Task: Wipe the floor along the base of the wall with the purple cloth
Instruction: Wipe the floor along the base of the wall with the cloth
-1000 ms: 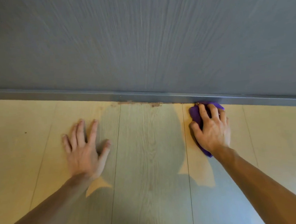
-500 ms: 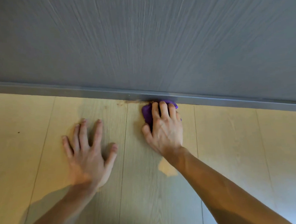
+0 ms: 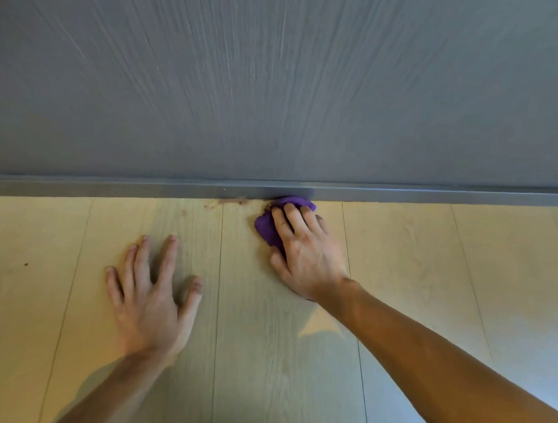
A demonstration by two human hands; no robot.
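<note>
My right hand (image 3: 306,255) presses the purple cloth (image 3: 267,228) flat on the pale wood floor (image 3: 403,269), right against the grey skirting strip (image 3: 140,186) at the foot of the grey wall (image 3: 264,82). Most of the cloth is hidden under my palm and fingers; its edges show at the left and at my fingertips. A brownish smear (image 3: 232,201) lies on the floor at the skirting, just left of the cloth. My left hand (image 3: 152,292) rests flat on the floor with fingers spread, holding nothing.
Floor planks run toward the wall with thin seams between them. A small dark speck (image 3: 25,264) sits on the floor at the far left. My own shadow falls across the near floor.
My right hand slid the cloth leftward along the skirting, from right of the smear to beside it, and has held about there for the last half second. My left hand stayed planted.
</note>
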